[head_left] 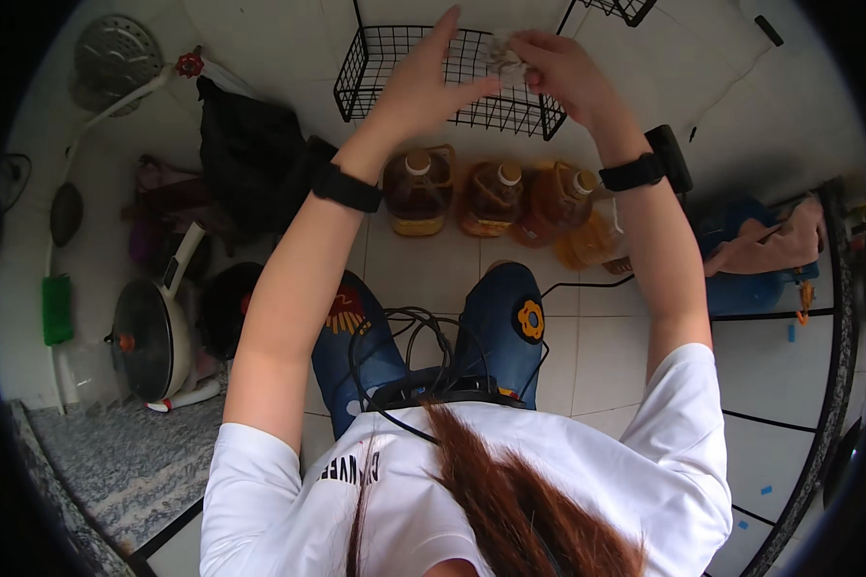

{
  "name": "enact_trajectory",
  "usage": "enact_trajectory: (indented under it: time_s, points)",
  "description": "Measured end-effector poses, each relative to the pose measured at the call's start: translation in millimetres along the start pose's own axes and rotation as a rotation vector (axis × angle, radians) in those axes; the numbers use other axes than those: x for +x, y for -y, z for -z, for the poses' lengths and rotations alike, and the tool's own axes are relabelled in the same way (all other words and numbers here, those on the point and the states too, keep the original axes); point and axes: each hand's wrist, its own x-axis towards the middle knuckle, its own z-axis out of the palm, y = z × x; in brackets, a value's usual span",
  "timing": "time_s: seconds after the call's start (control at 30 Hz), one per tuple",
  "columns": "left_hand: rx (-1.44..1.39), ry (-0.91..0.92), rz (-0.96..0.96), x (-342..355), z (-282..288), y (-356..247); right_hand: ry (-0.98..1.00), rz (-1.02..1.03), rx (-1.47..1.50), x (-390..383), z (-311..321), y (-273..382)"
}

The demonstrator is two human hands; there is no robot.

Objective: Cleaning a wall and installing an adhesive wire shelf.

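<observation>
Both my arms reach up to a black wire basket point(356, 79) on the white tiled wall. My left hand point(421, 88) is open in front of the basket's left half, its thumb stretched toward the other hand. Nothing shows in its grasp. On the right, the fingers of my right hand point(570, 75) are closed in a pinch on a small crumpled greyish clump point(503, 56), held in front of the basket's right half. Blur hides what kind of thing the clump is. The basket's mesh shows behind and between my hands.
Below the basket stand several large bottles of amber liquid point(419, 197). At left are a lidded pan point(152, 337), a black bag point(245, 154), a hanging skimmer point(118, 62) and a granite counter point(130, 471). A pink cloth point(775, 240) lies at right. Black cables point(404, 337) loop over my lap.
</observation>
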Motion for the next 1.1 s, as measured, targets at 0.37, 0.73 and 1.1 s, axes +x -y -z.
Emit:
enact_trajectory:
  time_s: [0.37, 0.73, 1.1]
  points:
    - [-0.311, 0.262, 0.136, 49.6, -52.1, -4.4, -0.366, 0.352, -0.34, -51.9, 33.2, -24.2]
    - [0.238, 0.837, -0.095, 67.0, -92.1, -24.5, -0.547, 0.446, -0.214, -73.3, -16.7, -66.3]
    - [0.352, 0.743, -0.259, 70.1, -103.3, -20.0, -0.658, 0.514, -0.208, -67.0, -19.2, -73.0]
